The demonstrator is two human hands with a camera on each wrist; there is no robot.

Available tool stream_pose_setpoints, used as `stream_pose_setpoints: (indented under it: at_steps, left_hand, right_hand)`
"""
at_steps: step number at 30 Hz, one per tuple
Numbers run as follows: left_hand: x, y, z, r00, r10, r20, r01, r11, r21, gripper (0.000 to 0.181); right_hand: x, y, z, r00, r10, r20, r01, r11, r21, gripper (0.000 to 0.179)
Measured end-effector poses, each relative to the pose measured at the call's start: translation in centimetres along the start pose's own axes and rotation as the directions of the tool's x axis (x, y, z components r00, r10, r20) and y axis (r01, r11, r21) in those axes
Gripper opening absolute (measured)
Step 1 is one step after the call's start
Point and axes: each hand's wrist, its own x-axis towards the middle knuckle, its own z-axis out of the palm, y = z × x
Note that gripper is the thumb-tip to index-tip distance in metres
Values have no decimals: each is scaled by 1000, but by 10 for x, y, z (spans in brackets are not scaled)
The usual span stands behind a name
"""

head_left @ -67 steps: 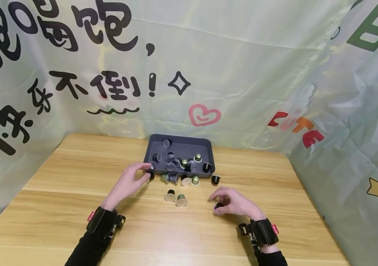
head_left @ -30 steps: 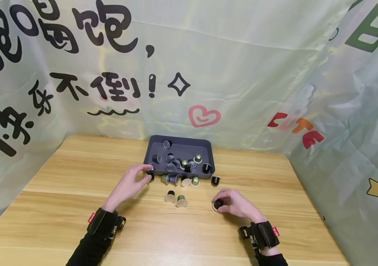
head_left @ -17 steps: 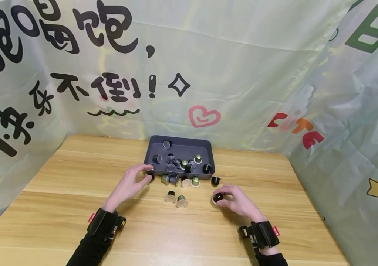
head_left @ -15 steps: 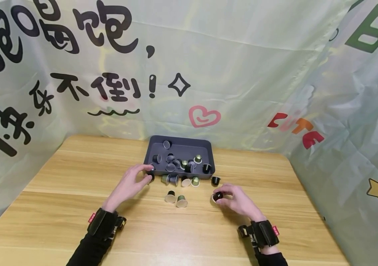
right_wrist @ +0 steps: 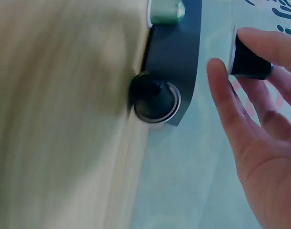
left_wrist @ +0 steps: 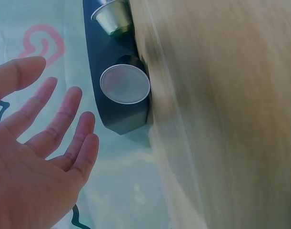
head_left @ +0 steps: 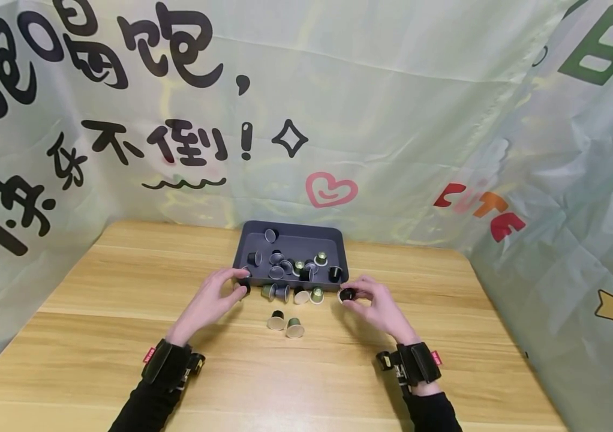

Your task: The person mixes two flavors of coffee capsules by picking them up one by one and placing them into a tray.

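Note:
My right hand pinches a black coffee capsule between thumb and fingers, close to the right front corner of the dark grey tray. The right wrist view shows another black capsule standing by the tray's side, below the held one; in the head view the hand and held capsule cover it. My left hand hovers at the tray's left front corner, fingers loosely spread and holding nothing. Below its fingertips is a black capsule with a pale lid, beside the tray wall.
Inside the tray lie several capsules, among them a green one and a black one. Along its front edge are a purple capsule and a green-gold one. Nearer, a green capsule and a black one rest on the wooden table.
My right hand has taken the black capsule from near the front right of the table and carried it away from me, toward the tray's corner. My left hand has stayed almost still.

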Motion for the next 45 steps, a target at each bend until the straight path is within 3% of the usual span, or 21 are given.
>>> stream_pose_setpoints:
  at_steps: [3,10,18,32,38,45]
  left_hand:
    - [0,0,0,1000,-3,-1,3,1000,4,36]
    - [-1,1,-1,1000,-3,1,3,1000,-2,36]
    - [-2,2,-2,1000,-20,10,20,1000,-6,37]
    - [-2,3,-1,1000,-19,14,19,1000,-10,37]
    - [-3,4,0,1000,-8,7,9,1000,-17,37]
    - [-2,4,-1,1000,-9,8,9,1000,-16,37]
  right_hand:
    - [10,-4,2,999,20,-42,-20,1000,1,37]
    - [40,-14,2,995,85,-48,-84,996,29,39]
    - [74,-22,1,994,80,-70,-82,996,-24,39]
    - [123,-14,6,984,173,41,-165,973,-159,35]
    - [135,-6,13,973,215,87,-198,965,-169,36]
    - [137,-5,20,974,196,113,-160,949,-271,34]
